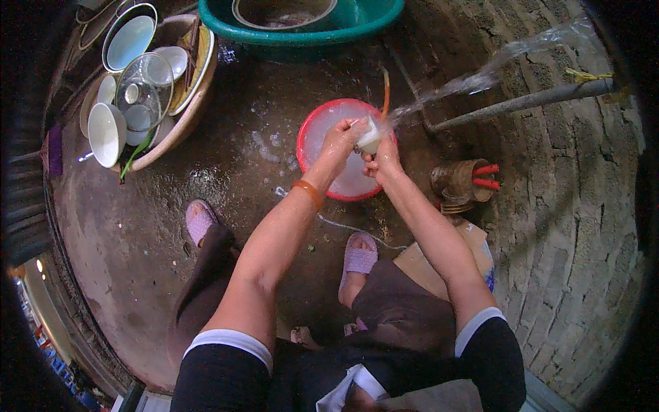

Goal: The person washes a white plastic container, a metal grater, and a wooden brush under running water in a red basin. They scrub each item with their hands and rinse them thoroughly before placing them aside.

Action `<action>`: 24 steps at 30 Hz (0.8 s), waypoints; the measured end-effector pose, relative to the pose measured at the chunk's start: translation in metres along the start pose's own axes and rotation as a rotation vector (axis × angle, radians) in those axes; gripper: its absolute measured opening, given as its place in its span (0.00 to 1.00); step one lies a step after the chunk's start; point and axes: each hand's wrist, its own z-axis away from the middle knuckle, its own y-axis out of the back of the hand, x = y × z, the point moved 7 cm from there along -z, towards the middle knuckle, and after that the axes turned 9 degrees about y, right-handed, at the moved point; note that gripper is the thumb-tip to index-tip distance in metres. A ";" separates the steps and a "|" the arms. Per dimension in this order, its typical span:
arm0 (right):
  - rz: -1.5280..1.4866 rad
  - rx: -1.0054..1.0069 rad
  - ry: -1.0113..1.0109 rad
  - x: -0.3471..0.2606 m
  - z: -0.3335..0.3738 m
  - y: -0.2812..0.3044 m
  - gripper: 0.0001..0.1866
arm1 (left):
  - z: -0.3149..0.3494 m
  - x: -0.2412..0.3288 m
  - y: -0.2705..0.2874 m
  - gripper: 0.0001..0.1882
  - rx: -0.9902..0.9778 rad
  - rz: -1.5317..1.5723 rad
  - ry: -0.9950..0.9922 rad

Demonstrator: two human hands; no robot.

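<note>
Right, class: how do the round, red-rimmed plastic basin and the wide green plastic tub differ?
Colour: the round, red-rimmed plastic basin is edged in red; the wide green plastic tub has a green rim. Contents: the basin holds cloudy water; the tub holds a round vessel. Position: the basin is under the left hand and right hand; the tub lies beyond them. Both are open-topped.

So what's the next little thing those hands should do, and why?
Maybe turn the white thing a little in the stream of water. The left hand and the right hand both hold it above the red-rimmed basin, and the water meets them there, so a small turn would probably wet another side.
</note>
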 end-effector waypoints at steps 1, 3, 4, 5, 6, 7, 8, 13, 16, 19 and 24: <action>0.004 -0.002 0.002 0.000 0.001 0.000 0.28 | 0.001 0.001 0.000 0.14 0.028 -0.007 -0.006; 0.001 -0.007 -0.012 0.000 0.002 0.000 0.27 | 0.004 0.002 0.000 0.13 0.072 -0.018 -0.030; 0.001 -0.012 -0.011 -0.002 0.002 0.001 0.27 | 0.004 0.002 -0.001 0.13 0.086 -0.069 -0.028; -0.005 -0.025 -0.023 -0.002 0.003 0.001 0.27 | 0.004 0.002 -0.001 0.14 0.089 -0.118 -0.036; -0.006 -0.027 -0.036 -0.003 0.003 0.002 0.26 | 0.004 0.003 -0.001 0.14 0.090 -0.161 -0.061; -0.029 -0.039 -0.038 -0.003 0.002 0.002 0.26 | 0.004 0.004 -0.004 0.15 0.041 -0.143 -0.080; -0.048 -0.038 -0.042 -0.003 0.002 0.003 0.26 | 0.003 0.005 -0.006 0.16 -0.010 -0.119 -0.116; -0.053 -0.065 -0.038 0.000 -0.003 0.002 0.25 | -0.004 0.002 -0.003 0.19 -0.095 -0.079 -0.071; -0.080 -0.076 -0.062 0.003 -0.004 0.001 0.24 | -0.005 0.000 -0.002 0.17 -0.101 -0.041 -0.038; -0.067 -0.070 -0.070 0.004 -0.003 0.001 0.23 | -0.003 -0.001 -0.001 0.15 -0.063 -0.022 -0.023; -0.042 -0.057 -0.070 0.003 0.002 0.000 0.21 | -0.002 0.000 -0.002 0.17 -0.014 -0.150 -0.011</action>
